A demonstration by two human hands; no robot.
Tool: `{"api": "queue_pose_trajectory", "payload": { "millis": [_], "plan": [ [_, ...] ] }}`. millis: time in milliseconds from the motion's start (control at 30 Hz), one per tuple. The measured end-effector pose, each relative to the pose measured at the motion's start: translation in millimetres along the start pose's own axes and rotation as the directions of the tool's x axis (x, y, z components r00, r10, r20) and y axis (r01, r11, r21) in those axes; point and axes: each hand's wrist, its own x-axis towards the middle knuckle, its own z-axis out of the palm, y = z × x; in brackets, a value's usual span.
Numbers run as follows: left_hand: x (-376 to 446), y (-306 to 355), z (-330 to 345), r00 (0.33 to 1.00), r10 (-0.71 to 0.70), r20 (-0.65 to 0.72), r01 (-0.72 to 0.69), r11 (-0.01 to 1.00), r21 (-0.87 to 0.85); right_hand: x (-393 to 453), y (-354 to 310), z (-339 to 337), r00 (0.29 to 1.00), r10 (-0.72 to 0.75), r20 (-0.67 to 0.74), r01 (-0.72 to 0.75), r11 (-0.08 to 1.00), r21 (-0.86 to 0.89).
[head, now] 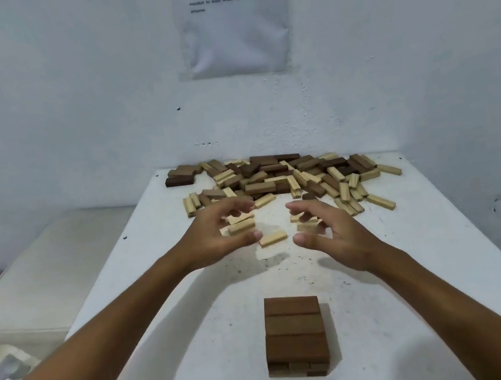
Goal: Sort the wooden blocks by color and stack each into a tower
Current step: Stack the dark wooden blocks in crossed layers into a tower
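A mixed heap of dark brown and light wooden blocks [283,179] lies across the far end of the white table [169,312]. Near the front edge stands a short dark brown tower [295,333], its top layer three blocks side by side. My left hand [214,239] curls its fingers and thumb around two stacked light blocks [241,224]. My right hand [334,233] curls the same way around a few light blocks [306,225], partly hidden by blurred fingers. One single light block [273,238] lies between the two thumbs.
The table's far end meets a white wall with a printed paper sheet [235,22] taped above. A pale cushioned surface [41,281] sits lower at the left. Dark specks dot the tabletop between my hands and the brown tower.
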Motion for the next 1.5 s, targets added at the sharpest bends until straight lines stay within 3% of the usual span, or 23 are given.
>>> {"api": "queue_pose_trajectory", "payload": {
  "millis": [100, 233, 367, 467, 700, 900, 1167, 1333, 1400, 1500],
  "plan": [
    [37, -17, -2, 0.998, 0.034, -0.062, -0.029, 0.997, 0.072, 39, 11, -6, 0.999, 0.001, -0.041, -0.003, 0.999, -0.037],
    [82, -42, -1, 0.991, 0.059, -0.117, -0.022, 0.954, 0.297, 96, 27, -14, 0.989, 0.001, -0.148, -0.029, 0.983, -0.184],
    [113, -59, 6, 0.999, 0.045, 0.001, -0.037, 0.807, 0.589, 143, 44, -18, 0.987, 0.031, -0.155, -0.074, 0.958, -0.279],
    [123, -67, 14, 0.997, 0.057, 0.049, -0.075, 0.708, 0.702, 170, 48, -13, 0.992, 0.008, -0.129, -0.047, 0.952, -0.302],
    [128, -78, 8, 0.972, 0.235, 0.017, -0.2, 0.782, 0.59, 225, 54, 1, 0.994, 0.013, 0.107, 0.015, 0.967, -0.253],
    [124, -79, 5, 0.968, 0.228, 0.103, -0.245, 0.774, 0.584, 244, 50, 3, 0.986, 0.027, 0.162, 0.062, 0.853, -0.518],
    [114, -79, -1, 0.993, 0.111, -0.042, -0.082, 0.899, 0.431, 233, 37, -4, 0.997, -0.059, 0.058, 0.077, 0.922, -0.38],
    [102, -81, -14, 0.981, 0.047, -0.187, 0.018, 0.943, 0.331, 223, 37, -5, 0.986, 0.075, 0.151, 0.022, 0.83, -0.557],
    [95, -79, -19, 0.979, 0.022, -0.205, 0.037, 0.959, 0.28, 220, 41, -1, 0.975, 0.14, 0.17, -0.012, 0.803, -0.596],
    [86, -75, -25, 0.981, 0.005, -0.192, 0.04, 0.973, 0.227, 218, 43, 6, 0.982, 0.119, 0.146, -0.002, 0.782, -0.623]
  ]
}}
